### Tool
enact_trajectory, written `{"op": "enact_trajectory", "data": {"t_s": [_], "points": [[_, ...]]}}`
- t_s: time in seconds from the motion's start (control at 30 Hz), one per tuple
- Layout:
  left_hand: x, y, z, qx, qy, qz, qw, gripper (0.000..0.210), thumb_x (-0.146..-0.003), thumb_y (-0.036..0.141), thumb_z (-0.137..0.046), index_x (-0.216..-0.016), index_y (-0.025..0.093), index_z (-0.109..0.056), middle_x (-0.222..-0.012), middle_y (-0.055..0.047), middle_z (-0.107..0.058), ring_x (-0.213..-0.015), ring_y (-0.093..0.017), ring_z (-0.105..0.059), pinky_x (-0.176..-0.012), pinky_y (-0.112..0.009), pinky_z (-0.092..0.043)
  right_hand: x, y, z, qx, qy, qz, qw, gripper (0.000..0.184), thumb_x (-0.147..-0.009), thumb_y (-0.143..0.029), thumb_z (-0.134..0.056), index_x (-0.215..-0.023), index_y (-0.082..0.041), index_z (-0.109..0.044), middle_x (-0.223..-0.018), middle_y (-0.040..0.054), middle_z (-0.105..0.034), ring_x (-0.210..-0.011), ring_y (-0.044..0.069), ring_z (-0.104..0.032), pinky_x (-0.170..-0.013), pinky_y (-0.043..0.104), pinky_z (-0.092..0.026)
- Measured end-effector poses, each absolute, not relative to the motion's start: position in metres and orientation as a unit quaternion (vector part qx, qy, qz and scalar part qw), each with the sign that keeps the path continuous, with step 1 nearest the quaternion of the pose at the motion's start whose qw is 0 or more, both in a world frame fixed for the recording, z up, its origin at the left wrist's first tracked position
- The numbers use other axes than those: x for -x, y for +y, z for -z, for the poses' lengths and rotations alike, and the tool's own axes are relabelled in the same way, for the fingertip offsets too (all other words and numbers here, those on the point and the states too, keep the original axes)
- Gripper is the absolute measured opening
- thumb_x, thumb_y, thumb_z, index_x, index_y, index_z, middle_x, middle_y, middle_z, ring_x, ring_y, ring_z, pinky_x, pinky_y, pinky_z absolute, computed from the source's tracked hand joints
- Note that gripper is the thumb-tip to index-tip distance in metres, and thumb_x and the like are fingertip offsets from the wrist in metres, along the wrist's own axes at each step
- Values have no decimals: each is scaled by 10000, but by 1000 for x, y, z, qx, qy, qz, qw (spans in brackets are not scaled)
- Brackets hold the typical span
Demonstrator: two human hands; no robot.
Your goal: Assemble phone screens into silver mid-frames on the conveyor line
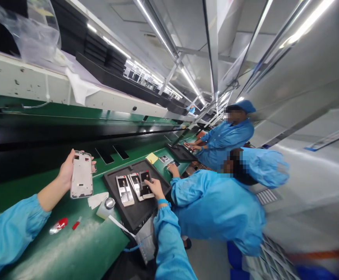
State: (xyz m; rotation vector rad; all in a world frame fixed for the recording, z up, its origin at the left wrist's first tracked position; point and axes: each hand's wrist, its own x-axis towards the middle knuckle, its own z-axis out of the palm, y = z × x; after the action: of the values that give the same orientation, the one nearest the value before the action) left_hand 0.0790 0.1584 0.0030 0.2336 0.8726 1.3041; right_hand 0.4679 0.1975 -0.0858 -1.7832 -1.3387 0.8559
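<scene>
My left hand is closed around a pale, bare phone frame, holding it tilted up above the green bench. The edge of what may be a second piece shows behind it. Over the black foam tray, my right hand pinches the edge of a dark phone part with a red tab. That part overlaps a silver phone frame in the tray. Another silver phone frame lies to its left. Whether the dark part is lifted clear, I cannot tell.
Near the tray stand a dispenser bottle and a white wipe. Red-tipped items lie on the green bench. Two dark panels rest behind. Yellow notes sit beyond the tray. Two co-workers in blue work at right.
</scene>
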Motion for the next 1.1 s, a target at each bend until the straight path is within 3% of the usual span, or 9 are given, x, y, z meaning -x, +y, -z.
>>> {"op": "enact_trajectory", "data": {"t_s": [0.13,0.33,0.43,0.53,0.63,0.73,0.83,0.9,1.1], "points": [[-73,114,-23,-144,352,-588,714,480,-1088,491,-350,-1304,230,-690,-1040,-134,-803,-662,-303,-775,-512,-393,-610,-439,177,46,648,-547,-304,434,329,-1012,-428,-707,-1182,-146,-705,-1177,66,-725,-1024,254,-720,-884,419,-625],[-87,51,-9,-232,258,-426,835,574,-1033,547,-410,-1434,227,-667,-849,-202,-781,-595,-367,-752,-523,-424,-584,-321,111,20,509,-626,-299,509,422,-876,-609,-744,-904,-187,-736,-815,24,-715,-786,215,-659,-707,315,-561],[-87,36,10,-290,213,-429,828,603,-986,588,-543,-1497,279,-628,-876,-180,-789,-666,-367,-768,-574,-419,-596,-271,79,17,472,-638,-285,538,446,-939,-630,-657,-820,-201,-693,-754,6,-655,-702,177,-610,-675,299,-544],[-77,28,23,-352,225,-477,773,641,-925,607,-679,-1469,268,-672,-911,-172,-795,-684,-339,-763,-608,-408,-607,-246,59,7,440,-627,-257,589,433,-1014,-606,-564,-1096,-214,-728,-1123,82,-713,-973,218,-699,-870,352,-593],[-64,23,28,-416,263,-503,711,565,-923,535,-724,-1431,289,-714,-987,-150,-805,-762,-328,-773,-736,-418,-643,-232,48,-5,389,-629,-267,618,443,-1019,-582,-597,-1263,-237,-732,-1435,119,-641,-1318,267,-634,-1094,411,-549],[-57,16,26,-487,308,-524,627,537,-884,468,-785,-1407,361,-733,-1299,-111,-760,-1157,-381,-741,-1020,-460,-621,-219,42,-9,362,-610,-325,625,477,-997,-598,-642,-1283,-227,-733,-1392,121,-697,-1295,267,-671,-1108,427,-560],[-56,8,26,-595,343,-532,495,604,-895,511,-767,-1468,339,-688,-1637,-28,-522,-1588,-358,-370,-1289,-482,-374,-205,40,-7,351,-559,-366,657,515,-943,-618,-718,-1254,-208,-722,-1288,118,-749,-1210,260,-716,-1083,423,-576],[-56,4,29,-670,344,-519,405,623,-999,527,-628,-1577,303,-573,-1718,-12,-400,-1627,-336,-276,-1316,-513,-271,-198,42,-5,337,-530,-367,686,468,-912,-610,-761,-1152,-209,-724,-1180,95,-764,-1134,239,-729,-1035,391,-588],[-46,13,34,-762,287,-506,284,522,-1101,412,-469,-1616,342,-510,-1710,-9,-426,-1543,-309,-456,-1273,-435,-380,-196,51,-15,305,-552,-324,705,360,-960,-556,-723,-853,-222,-641,-936,21,-658,-922,170,-679,-913,307,-556]]}}
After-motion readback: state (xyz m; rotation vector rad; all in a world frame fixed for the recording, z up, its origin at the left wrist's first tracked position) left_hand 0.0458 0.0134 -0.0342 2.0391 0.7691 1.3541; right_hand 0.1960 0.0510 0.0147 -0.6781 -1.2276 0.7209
